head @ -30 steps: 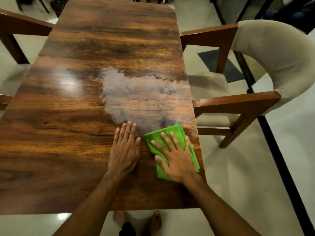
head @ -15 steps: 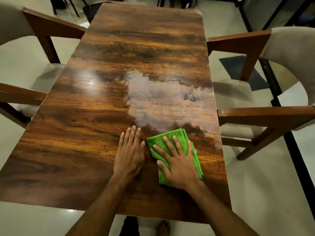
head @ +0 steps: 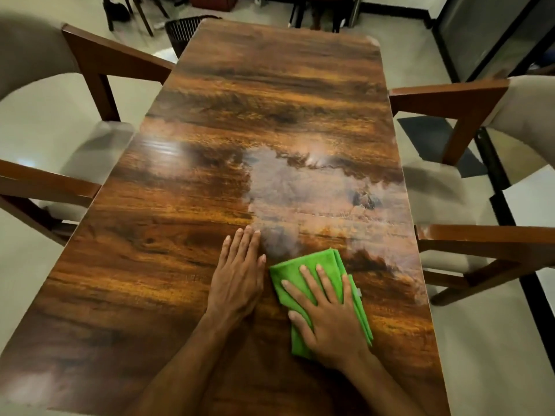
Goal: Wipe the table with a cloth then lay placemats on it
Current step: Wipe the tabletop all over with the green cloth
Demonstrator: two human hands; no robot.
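Dark, glossy wood-grain table (head: 270,100) is seen lengthwise, with pale floor (head: 480,355) round it.

Right side: fingers (head: 309,283) are spread and straight, laid flat on the folded green cloth (head: 303,261). Nothing is gripped or pinched. The right hand (head: 329,319) is pressed palm-down over most of the cloth, and green is left showing at the palm's 12 and 3 o'clock.

Left side: fingers (head: 247,244) are held straight and close together, flat on bare wood. The left hand (head: 237,280) is set just beside the cloth, at its 9 o'clock. Whether the thumb touches the cloth cannot be told.

The cloth is placed at 5 o'clock of the table's middle, nearer the right long edge. A hazy patch (head: 300,190) is spread from the cloth's 12 o'clock edge toward the table's centre.

Outward: one cushioned armchair (head: 450,97) is drawn up at 3 o'clock and another armchair (head: 114,55) at 9 o'clock. A dark slatted basket (head: 183,28) is seen at 11 o'clock, past the far end.

Against half a second earlier, hand postures, cloth position and haze outline are unchanged. More of the left armchair and of the floor beyond the far end is taken in, and the hands are seen lower in view.
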